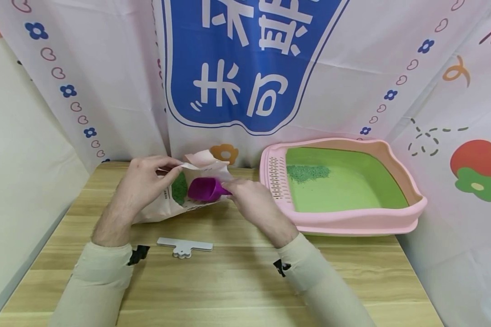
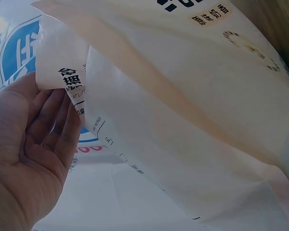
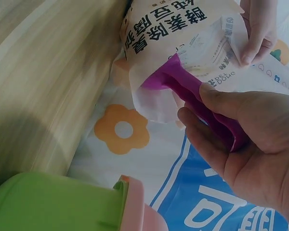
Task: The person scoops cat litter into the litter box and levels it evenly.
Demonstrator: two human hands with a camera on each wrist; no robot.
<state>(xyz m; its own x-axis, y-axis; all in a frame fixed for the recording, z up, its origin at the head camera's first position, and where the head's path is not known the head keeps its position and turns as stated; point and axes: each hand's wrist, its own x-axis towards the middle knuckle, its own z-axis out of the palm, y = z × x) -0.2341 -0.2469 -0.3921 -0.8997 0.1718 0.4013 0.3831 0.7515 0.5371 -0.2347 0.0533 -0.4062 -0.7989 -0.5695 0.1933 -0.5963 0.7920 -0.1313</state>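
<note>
A cat litter bag lies on the table at the left, its mouth spread toward the right. Green litter shows inside it. My left hand pinches the upper edge of the bag's mouth between thumb and fingers; the left wrist view has the same hand at the bag's edge. With my right hand I grip the handle of a purple scoop, whose bowl sits in the bag's opening. In the right wrist view the scoop handle lies between thumb and fingers. The bowl looks to hold no litter.
A pink and green litter box stands at the right, with a small patch of green litter at its back left. A pale bag clip lies in front of the bag. A printed curtain hangs behind the table.
</note>
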